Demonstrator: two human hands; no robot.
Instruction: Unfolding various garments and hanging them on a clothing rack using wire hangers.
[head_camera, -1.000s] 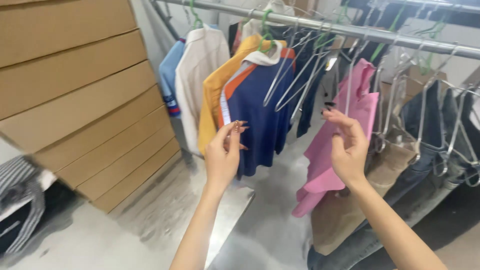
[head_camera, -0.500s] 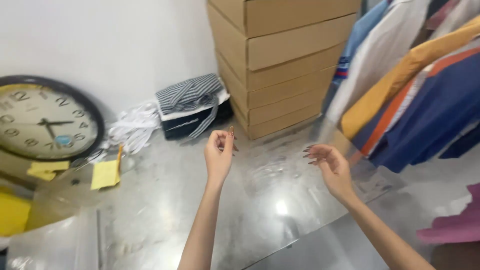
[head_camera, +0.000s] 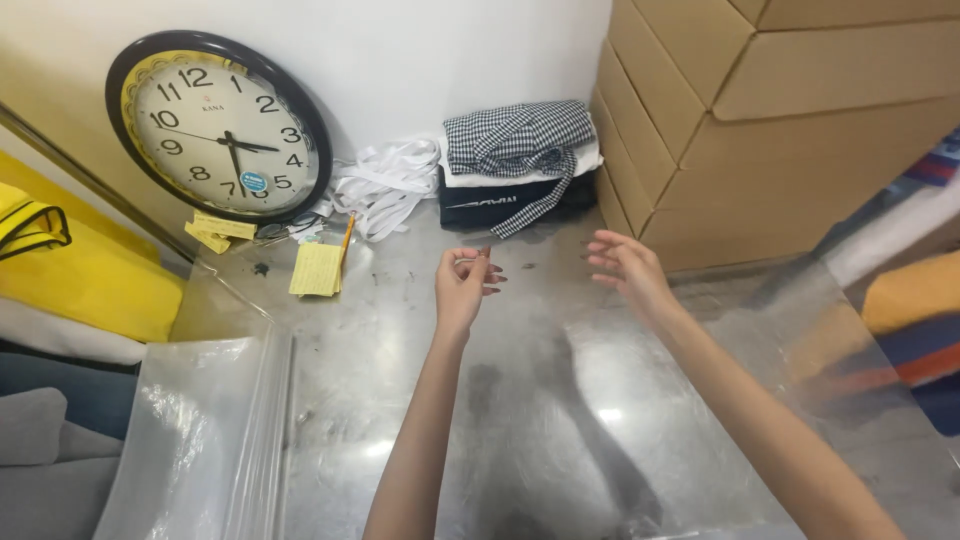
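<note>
Both hands hover over the metal table (head_camera: 400, 350): left hand (head_camera: 462, 285) loosely curled, holding nothing visible; right hand (head_camera: 625, 268) open, empty. Nearest thing: folded checked garments (head_camera: 515, 150) stacked against the wall, apart.

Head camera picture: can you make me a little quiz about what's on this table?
1. What round thing leans on the wall?
2. True or false: the left hand holds the pencil.
3. The folded clothes sit beside: A) cardboard boxes B) a bucket C) a chair.

Key: 1. A wall clock. 2. False; it lies near the yellow notepad. 3. A.
</note>
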